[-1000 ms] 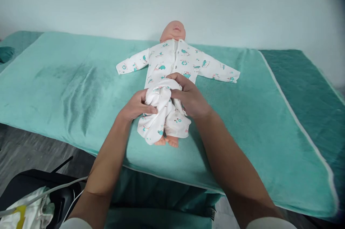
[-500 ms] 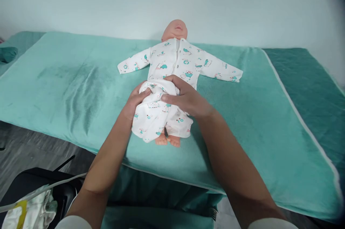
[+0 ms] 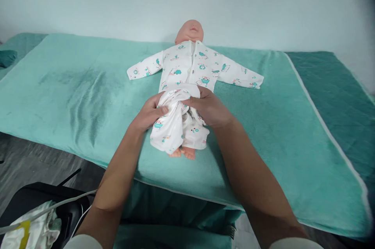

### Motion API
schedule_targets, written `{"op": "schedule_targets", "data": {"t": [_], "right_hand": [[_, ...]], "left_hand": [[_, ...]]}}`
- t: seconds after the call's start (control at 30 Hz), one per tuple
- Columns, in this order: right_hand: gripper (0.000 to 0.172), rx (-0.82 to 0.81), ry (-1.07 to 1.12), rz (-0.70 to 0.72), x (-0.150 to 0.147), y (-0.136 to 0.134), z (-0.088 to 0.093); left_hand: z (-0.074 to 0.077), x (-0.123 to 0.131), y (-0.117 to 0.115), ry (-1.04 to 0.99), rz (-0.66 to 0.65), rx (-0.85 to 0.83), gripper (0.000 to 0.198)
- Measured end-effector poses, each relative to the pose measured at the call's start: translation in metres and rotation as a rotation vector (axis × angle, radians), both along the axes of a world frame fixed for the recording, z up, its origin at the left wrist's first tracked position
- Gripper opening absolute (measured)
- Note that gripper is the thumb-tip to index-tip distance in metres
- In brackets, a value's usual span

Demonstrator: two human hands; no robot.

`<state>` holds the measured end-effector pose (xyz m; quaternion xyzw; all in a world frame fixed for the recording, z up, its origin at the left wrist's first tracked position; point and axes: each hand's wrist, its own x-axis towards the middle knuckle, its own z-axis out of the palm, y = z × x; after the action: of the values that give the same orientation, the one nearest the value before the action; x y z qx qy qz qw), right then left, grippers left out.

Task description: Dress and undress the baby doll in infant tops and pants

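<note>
A baby doll (image 3: 190,31) lies on its back, wearing a white printed baby shirt (image 3: 178,61) with its sleeves spread out. Over its legs are white printed baby pants (image 3: 168,133), bunched up at the top, with the bare feet (image 3: 188,153) showing below the hems. My left hand (image 3: 149,113) grips the cloth on the left side, thumb on top. On the other side, my right hand (image 3: 212,106) pinches the upper edge of the pants between thumb and fingers. Some of my fingertips are hidden under the fabric.
A green velvety cover (image 3: 263,135) with pale piping lies over the bed, against a white wall (image 3: 117,2). At the lower left stands a black chair or case (image 3: 32,192) with a crumpled white cloth (image 3: 41,225) and a pale cable (image 3: 52,205).
Both hands have shifted slightly to the right. The top of the pants is gathered more tightly, and the left leg's cloth has moved inward over the foot.
</note>
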<state>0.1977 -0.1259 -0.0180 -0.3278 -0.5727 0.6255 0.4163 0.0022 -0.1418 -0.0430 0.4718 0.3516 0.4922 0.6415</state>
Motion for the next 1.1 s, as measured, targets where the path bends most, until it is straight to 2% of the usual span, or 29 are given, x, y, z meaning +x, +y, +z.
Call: {"op": "schedule_targets", "data": {"t": [0.07,0.13,0.33,0.57,0.73,0.9,1.0,1.1], "right_hand": [[0.04,0.0,0.036,-0.018,-0.001,0.001,-0.003],[0.042,0.007,0.02,-0.009,-0.001,-0.001,-0.001],[0.042,0.033,-0.162,0.123,0.001,-0.008,0.015],[0.031,0.188,-0.442,0.227,0.01,-0.009,0.027],[0.011,0.294,-0.715,0.348,0.009,-0.011,0.035],[0.018,0.457,-0.981,0.361,0.003,-0.017,0.039],[0.017,0.54,-1.065,0.373,0.003,-0.02,0.037],[0.011,0.574,-1.14,0.409,0.004,-0.023,0.032]], "left_hand": [[-0.002,-0.005,0.001,0.041,-0.101,-0.019,0.056],[-0.004,-0.007,0.001,0.03,-0.129,-0.046,0.049],[0.0,0.006,-0.014,-0.15,0.066,-0.083,0.053],[0.019,0.027,-0.076,-0.094,0.242,-0.138,0.04],[0.035,0.04,-0.126,0.033,0.355,-0.218,0.031],[0.053,0.058,-0.161,-0.112,0.471,-0.401,0.03],[0.05,0.068,-0.178,-0.215,0.5,-0.491,0.033],[0.034,0.074,-0.191,-0.297,0.527,-0.557,0.033]]}}
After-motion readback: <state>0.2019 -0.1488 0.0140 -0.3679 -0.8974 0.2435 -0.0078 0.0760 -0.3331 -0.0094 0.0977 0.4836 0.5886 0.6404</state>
